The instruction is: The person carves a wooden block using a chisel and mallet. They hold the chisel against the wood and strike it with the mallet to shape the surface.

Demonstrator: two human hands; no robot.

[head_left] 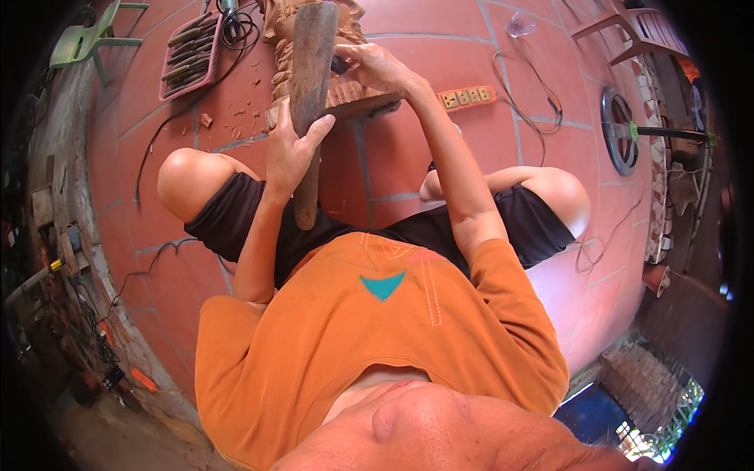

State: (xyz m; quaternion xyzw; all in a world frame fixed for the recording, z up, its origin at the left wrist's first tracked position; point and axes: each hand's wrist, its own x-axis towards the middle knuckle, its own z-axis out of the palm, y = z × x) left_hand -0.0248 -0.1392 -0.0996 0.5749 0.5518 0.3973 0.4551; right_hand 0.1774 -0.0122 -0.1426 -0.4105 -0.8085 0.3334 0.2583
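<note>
My left hand (pixel 292 153) is wrapped round a long wooden mallet (pixel 312 59), near where its wide, worn head narrows to the handle. The mallet stands lengthwise in front of me, its handle end pointing at my lap. Beyond it, a block of carved wood (pixel 279 74) with leafy, curling relief rests low before my crossed legs, partly hidden by the mallet. My right hand (pixel 375 69) is closed at the carving's right side, just beside the mallet head. Its fingers hold a small dark thing, mostly hidden, whose kind I cannot make out.
Wood chips (pixel 236 118) lie on the red tiles left of the carving. A pink tray (pixel 166 74) holds several chisel-like tools, with a black cord beside it. An orange power strip (pixel 467 97) lies right, its cord looping. Plastic chairs (pixel 82 39) and a round-based stand (pixel 620 130) stand farther out.
</note>
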